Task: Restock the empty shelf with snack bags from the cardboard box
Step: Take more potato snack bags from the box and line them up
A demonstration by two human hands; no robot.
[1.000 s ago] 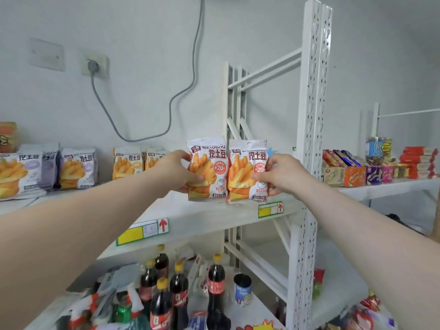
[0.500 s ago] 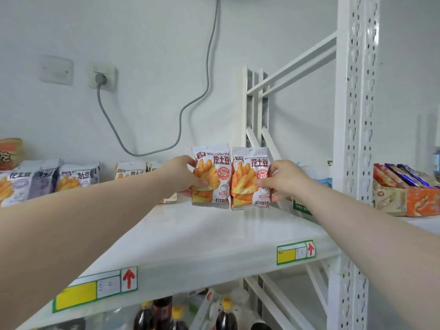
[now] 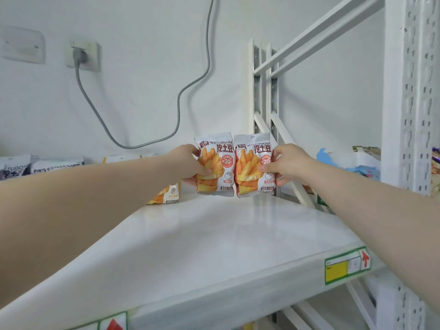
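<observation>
Two white and orange snack bags with pictured fries stand upright side by side at the back of the white shelf (image 3: 214, 246). My left hand (image 3: 188, 165) grips the left bag (image 3: 217, 163) by its left edge, thumb across the front. My right hand (image 3: 285, 165) pinches the right bag (image 3: 251, 163) by its right edge. Both bags' bottoms are at or just above the shelf surface; I cannot tell if they touch it. The two bags touch each other. The cardboard box is out of view.
More snack bags line the back of the shelf to the left: a yellow bag (image 3: 166, 195) behind my left forearm and grey bags (image 3: 57, 166) farther left. A white perforated upright (image 3: 414, 96) stands at right. A grey cable (image 3: 181, 96) hangs on the wall.
Both hands have carried the two bags farther back along the shelf toward the wall. The camera has come closer and tilted up, so the lower shelf with bottles has left view.
</observation>
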